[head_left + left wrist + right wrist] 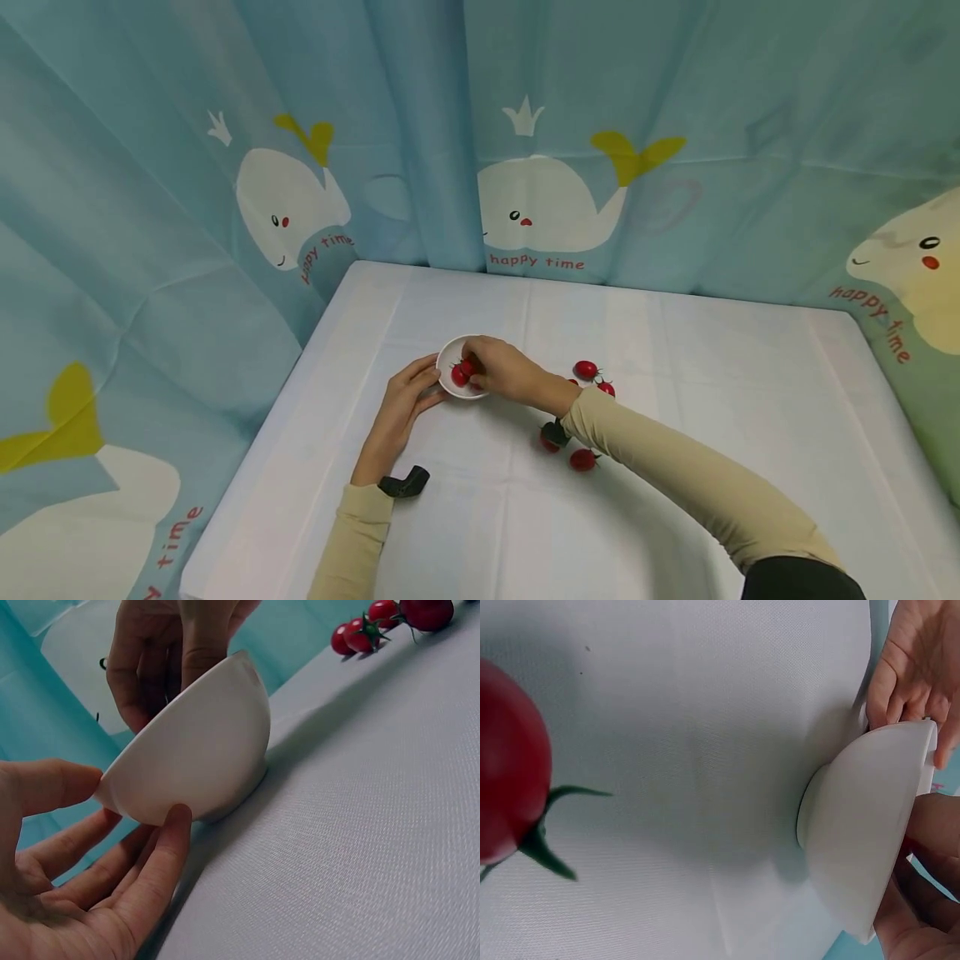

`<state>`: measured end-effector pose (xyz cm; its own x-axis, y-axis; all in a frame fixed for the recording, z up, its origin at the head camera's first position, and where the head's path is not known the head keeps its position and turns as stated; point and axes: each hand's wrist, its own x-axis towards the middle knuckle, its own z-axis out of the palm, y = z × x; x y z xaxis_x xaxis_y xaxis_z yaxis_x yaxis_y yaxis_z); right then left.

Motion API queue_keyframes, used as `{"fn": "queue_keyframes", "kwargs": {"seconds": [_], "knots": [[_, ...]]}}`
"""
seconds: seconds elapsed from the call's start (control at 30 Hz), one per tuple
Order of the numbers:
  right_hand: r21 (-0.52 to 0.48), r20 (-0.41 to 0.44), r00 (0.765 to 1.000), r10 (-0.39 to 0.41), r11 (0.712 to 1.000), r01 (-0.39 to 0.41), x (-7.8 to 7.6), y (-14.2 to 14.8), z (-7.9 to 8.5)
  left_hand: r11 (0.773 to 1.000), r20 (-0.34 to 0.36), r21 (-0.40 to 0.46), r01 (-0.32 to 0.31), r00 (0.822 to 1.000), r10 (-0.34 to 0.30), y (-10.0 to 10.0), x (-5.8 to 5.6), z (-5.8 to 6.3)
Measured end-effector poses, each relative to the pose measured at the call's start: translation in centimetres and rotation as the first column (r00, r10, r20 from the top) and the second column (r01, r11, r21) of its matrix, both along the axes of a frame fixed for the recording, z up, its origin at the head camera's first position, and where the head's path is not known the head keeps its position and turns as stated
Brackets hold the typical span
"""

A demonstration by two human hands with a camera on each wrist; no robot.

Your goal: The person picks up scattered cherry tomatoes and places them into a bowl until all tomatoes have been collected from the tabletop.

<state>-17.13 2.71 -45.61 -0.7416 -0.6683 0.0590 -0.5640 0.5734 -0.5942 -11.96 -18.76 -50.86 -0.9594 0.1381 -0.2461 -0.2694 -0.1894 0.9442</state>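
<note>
A white bowl (442, 385) stands on the table with red cherry tomatoes (458, 375) inside it. My left hand (401, 403) steadies the bowl from its left side. In the left wrist view, the thumb touches the rim and the fingertips (178, 817) press the outer wall. My right hand (512, 372) reaches over the far right rim with its fingers down in the bowl. Those fingers are curled about a cherry tomato; the right wrist view shows only a sliver of red (907, 846) between them, the rest being hidden by the bowl wall.
More cherry tomatoes with green stems lie right of the bowl, one (586, 369) beyond the right forearm and one (582, 460) nearer. The right sleeve (675, 467) crosses above the white table (465, 517). Blue whale-print curtains (420, 125) border the table's back and sides.
</note>
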Motion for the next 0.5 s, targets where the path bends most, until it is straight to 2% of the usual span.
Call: {"fn": "queue_keyframes", "kwargs": {"seconds": [0.27, 0.5], "knots": [[0.001, 0.009, 1.0, 0.018, 1.0, -0.018, 0.4, 0.2, 0.2, 1.0, 0.01, -0.002, 0.002, 1.0, -0.002, 0.0, 0.1, -0.2], [0.038, 0.016, 1.0, 0.015, 0.999, -0.016, 0.5, 0.5, 1.4, 1.0, -0.007, -0.008, 0.003, 1.0, -0.003, 0.0, 0.1, -0.1]]}}
